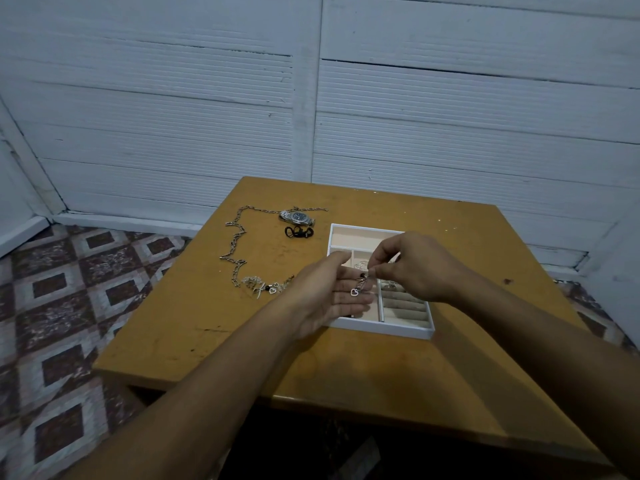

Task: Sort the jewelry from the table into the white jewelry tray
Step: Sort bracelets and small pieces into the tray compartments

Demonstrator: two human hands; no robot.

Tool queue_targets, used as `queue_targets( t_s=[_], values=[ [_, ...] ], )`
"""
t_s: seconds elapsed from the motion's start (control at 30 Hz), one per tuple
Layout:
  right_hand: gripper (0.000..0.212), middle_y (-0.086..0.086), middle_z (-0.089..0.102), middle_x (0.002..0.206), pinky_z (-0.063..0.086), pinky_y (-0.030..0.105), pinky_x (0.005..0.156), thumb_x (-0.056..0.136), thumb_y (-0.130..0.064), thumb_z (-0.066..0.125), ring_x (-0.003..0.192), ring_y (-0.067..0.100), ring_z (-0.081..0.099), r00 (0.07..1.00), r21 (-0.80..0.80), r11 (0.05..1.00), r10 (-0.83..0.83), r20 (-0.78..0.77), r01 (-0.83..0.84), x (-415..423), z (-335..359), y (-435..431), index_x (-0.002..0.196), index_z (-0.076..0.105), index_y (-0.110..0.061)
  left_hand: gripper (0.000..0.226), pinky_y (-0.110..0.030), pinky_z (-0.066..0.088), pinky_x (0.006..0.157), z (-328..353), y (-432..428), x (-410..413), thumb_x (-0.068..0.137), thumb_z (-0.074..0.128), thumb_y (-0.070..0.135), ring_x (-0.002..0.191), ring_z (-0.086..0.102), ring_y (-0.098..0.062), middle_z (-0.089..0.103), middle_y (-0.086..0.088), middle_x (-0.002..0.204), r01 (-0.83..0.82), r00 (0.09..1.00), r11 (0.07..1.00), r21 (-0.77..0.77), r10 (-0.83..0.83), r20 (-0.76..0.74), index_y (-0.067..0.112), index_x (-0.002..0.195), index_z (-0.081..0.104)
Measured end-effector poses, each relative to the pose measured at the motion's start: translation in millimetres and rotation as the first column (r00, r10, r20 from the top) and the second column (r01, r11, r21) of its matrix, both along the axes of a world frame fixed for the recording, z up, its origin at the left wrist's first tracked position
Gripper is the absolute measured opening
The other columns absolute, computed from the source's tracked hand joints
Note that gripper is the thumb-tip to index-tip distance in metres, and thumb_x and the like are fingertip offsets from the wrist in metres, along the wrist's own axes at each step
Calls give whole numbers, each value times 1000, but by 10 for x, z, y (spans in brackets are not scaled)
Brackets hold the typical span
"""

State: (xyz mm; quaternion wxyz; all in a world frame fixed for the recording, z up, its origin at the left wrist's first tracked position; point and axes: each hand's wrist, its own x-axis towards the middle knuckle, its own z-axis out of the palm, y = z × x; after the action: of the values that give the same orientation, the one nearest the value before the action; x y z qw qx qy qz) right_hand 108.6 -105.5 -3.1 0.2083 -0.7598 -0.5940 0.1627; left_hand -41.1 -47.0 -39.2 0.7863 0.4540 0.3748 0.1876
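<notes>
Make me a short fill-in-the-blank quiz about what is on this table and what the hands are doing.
1. The right hand pinches a small piece with a ____-shaped charm.
2. The left hand lies palm ____ beneath it.
3. The wristwatch lies on the ____, outside the white tray.
4. The long chain lies to the ____ of the tray.

Missing words: heart; up; table; left

A single wide-angle view is given, taken from the person's head and aimed forward and down. Both forearms are seen entering from the bottom edge, with the left hand (pixel 329 296) and right hand (pixel 412 265) met near the frame's middle. The table (pixel 346 368) is seen from above at arm's length. Beyond the hands a white panelled wall (pixel 450 116) is faced; left of them, patterned floor (pixel 62 306) is taken in.
</notes>
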Motion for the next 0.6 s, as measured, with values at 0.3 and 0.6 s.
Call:
queue_targets(
  t_s=[0.3,0.6],
  values=[
    [4,-6,70,86,40,15,60,86,-22,70,73,4,59,1000,-16,1000,2,13,-2,18,-155,-77,84,73,-20,36,-40,54,93,68,22,-48,92,58,26,103,67,-34,63,-23,114,107,984,994,32,-102,-147,-3,113,59],
    [7,-9,70,84,37,15,57,85,-21,71,70,0,58,1000,-49,999,-4,0,4,56,-204,-133,80,71,-25,37,-40,53,95,113,21,-83,92,59,25,107,66,-33,61,-24,122,187,967,980,72,-171,-189,-1,118,56]
  ],
)
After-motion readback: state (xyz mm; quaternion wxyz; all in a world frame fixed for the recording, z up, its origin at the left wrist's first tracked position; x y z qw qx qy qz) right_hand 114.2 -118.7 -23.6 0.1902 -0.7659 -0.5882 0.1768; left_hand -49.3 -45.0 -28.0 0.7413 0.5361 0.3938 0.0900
